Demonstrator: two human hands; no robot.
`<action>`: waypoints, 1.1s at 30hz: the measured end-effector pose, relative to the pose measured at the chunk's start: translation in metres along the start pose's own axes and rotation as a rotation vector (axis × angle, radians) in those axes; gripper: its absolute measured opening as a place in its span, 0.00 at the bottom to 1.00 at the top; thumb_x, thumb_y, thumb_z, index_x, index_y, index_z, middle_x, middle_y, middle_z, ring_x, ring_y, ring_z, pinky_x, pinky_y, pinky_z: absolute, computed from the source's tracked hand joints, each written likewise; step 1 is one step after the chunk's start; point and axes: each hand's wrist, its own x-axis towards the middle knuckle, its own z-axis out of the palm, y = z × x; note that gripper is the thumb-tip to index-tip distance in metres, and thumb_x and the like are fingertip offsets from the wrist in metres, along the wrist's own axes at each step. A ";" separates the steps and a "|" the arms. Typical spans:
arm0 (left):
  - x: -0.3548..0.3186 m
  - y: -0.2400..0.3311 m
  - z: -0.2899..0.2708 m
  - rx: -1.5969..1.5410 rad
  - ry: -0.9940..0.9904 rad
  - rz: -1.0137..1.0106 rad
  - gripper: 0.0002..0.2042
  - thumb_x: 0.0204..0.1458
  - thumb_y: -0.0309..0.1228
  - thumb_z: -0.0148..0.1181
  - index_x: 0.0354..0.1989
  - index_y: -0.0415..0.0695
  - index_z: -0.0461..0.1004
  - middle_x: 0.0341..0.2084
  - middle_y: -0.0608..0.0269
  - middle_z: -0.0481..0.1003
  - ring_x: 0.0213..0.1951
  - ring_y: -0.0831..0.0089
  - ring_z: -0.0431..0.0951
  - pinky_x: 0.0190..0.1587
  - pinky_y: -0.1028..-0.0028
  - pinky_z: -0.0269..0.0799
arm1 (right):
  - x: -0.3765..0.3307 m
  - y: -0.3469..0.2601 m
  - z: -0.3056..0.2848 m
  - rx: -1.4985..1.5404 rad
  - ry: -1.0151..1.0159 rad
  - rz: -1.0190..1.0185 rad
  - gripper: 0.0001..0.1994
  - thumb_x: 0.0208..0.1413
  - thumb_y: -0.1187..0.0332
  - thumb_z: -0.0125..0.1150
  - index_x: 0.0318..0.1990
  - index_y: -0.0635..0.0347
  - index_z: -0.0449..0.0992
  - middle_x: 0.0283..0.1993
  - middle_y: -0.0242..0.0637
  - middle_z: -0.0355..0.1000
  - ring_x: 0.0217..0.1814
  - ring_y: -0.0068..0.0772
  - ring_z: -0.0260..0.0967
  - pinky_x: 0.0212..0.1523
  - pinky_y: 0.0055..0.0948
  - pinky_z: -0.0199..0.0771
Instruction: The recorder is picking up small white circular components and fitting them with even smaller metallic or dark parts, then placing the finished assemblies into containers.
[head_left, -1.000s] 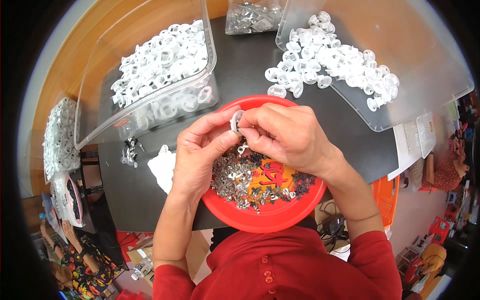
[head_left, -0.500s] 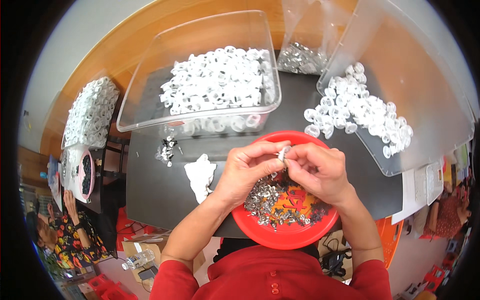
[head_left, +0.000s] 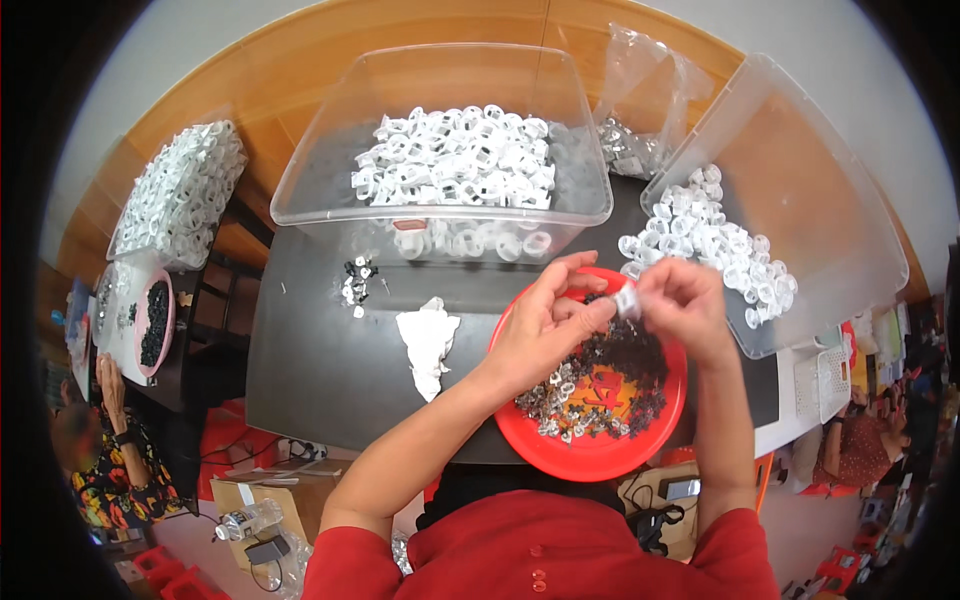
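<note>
Over the red basin [head_left: 508, 400], a small white plastic part [head_left: 628, 300] is between my two hands. My left hand [head_left: 550, 325] has its thumb and a finger at the part's left side, with the forefinger raised. Closed at the part's right side, my right hand [head_left: 688, 305] is slightly smeared by motion, and its fingertips are partly hidden. Beneath them the basin holds small silvery metal pieces [head_left: 550, 400] and dark pieces [head_left: 635, 355]; its orange bottom bears a red pattern.
Behind stands a clear bin [head_left: 330, 215] of white parts. A tipped clear bin [head_left: 820, 200] spills round white pieces [head_left: 720, 250] at right. A bag of metal pieces [head_left: 630, 145], crumpled white cloth [head_left: 428, 345] and small loose parts [head_left: 358, 285] lie about. Another person [head_left: 125, 440] sits left.
My head view has shifted, so bins and basin appear displaced. My hands have moved slightly apart, and the white part shows more clearly between them. My right hand has become blurred.
</note>
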 end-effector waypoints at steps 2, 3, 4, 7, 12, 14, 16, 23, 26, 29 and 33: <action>0.002 -0.001 0.000 0.000 -0.014 -0.013 0.21 0.59 0.34 0.56 0.59 0.41 0.63 0.47 0.58 0.73 0.40 0.77 0.76 0.41 0.79 0.70 | 0.019 -0.028 0.001 -0.068 0.099 0.001 0.07 0.55 0.68 0.61 0.33 0.63 0.75 0.18 0.25 0.67 0.14 0.10 0.59 0.14 0.13 0.55; 0.002 0.000 -0.005 0.050 -0.022 -0.066 0.20 0.59 0.35 0.55 0.57 0.40 0.66 0.44 0.59 0.75 0.36 0.80 0.75 0.38 0.82 0.69 | 0.035 -0.045 0.003 -0.103 0.118 -0.009 0.09 0.57 0.66 0.59 0.35 0.64 0.75 0.18 0.25 0.67 0.14 0.10 0.58 0.15 0.14 0.54; 0.000 0.000 -0.005 0.029 0.028 -0.088 0.19 0.59 0.36 0.55 0.55 0.39 0.67 0.43 0.59 0.76 0.35 0.82 0.75 0.36 0.83 0.67 | 0.053 -0.060 0.005 -0.013 0.082 -0.069 0.11 0.58 0.64 0.58 0.38 0.65 0.76 0.19 0.25 0.68 0.16 0.10 0.57 0.17 0.14 0.54; -0.001 0.006 -0.009 0.033 0.059 -0.058 0.20 0.59 0.37 0.56 0.55 0.38 0.66 0.42 0.59 0.76 0.34 0.82 0.74 0.35 0.83 0.66 | 0.093 -0.089 0.015 -0.054 0.008 -0.089 0.17 0.58 0.61 0.59 0.47 0.67 0.76 0.31 0.33 0.76 0.20 0.13 0.61 0.21 0.14 0.60; 0.002 0.010 -0.010 -0.011 0.116 -0.058 0.21 0.59 0.39 0.56 0.55 0.37 0.67 0.40 0.60 0.76 0.34 0.81 0.74 0.35 0.83 0.66 | 0.083 -0.068 -0.009 -0.303 0.177 -0.121 0.15 0.58 0.62 0.59 0.47 0.62 0.77 0.29 0.29 0.74 0.21 0.11 0.60 0.22 0.14 0.59; 0.003 0.009 -0.007 -0.018 0.123 -0.059 0.20 0.59 0.38 0.56 0.53 0.37 0.68 0.39 0.60 0.76 0.33 0.81 0.73 0.35 0.82 0.66 | 0.066 -0.033 -0.033 -0.411 0.213 0.060 0.13 0.57 0.62 0.61 0.44 0.61 0.78 0.27 0.28 0.74 0.22 0.11 0.61 0.23 0.15 0.60; 0.001 0.010 -0.008 0.013 0.115 -0.045 0.19 0.58 0.38 0.56 0.52 0.37 0.69 0.39 0.60 0.76 0.33 0.80 0.73 0.35 0.81 0.66 | 0.048 -0.003 -0.039 -0.556 0.171 0.163 0.11 0.55 0.64 0.62 0.40 0.62 0.79 0.26 0.26 0.73 0.22 0.11 0.60 0.23 0.16 0.62; 0.001 0.004 -0.009 0.053 0.094 -0.081 0.18 0.58 0.38 0.57 0.50 0.38 0.71 0.39 0.60 0.76 0.33 0.80 0.73 0.35 0.81 0.66 | 0.037 0.037 -0.030 -0.960 0.028 -0.063 0.09 0.51 0.70 0.62 0.39 0.62 0.80 0.31 0.38 0.75 0.27 0.27 0.67 0.31 0.29 0.69; 0.003 0.005 -0.010 0.069 0.121 -0.098 0.17 0.58 0.37 0.57 0.50 0.39 0.71 0.39 0.60 0.76 0.34 0.80 0.73 0.35 0.81 0.66 | 0.035 0.036 -0.030 -0.963 0.076 -0.079 0.08 0.51 0.69 0.63 0.36 0.62 0.80 0.31 0.37 0.76 0.26 0.26 0.67 0.31 0.29 0.69; 0.004 0.003 -0.011 0.095 0.140 -0.068 0.18 0.57 0.36 0.58 0.51 0.38 0.70 0.40 0.61 0.76 0.34 0.80 0.73 0.35 0.82 0.65 | 0.032 0.020 -0.022 -0.742 0.158 0.008 0.08 0.50 0.67 0.64 0.33 0.63 0.80 0.28 0.36 0.76 0.25 0.26 0.69 0.29 0.28 0.70; 0.003 0.000 -0.007 0.137 0.138 0.012 0.19 0.55 0.32 0.60 0.53 0.38 0.69 0.41 0.61 0.76 0.36 0.80 0.74 0.38 0.80 0.68 | 0.026 0.014 -0.005 -0.197 0.138 0.163 0.09 0.51 0.67 0.65 0.32 0.66 0.79 0.22 0.32 0.74 0.19 0.16 0.65 0.22 0.20 0.65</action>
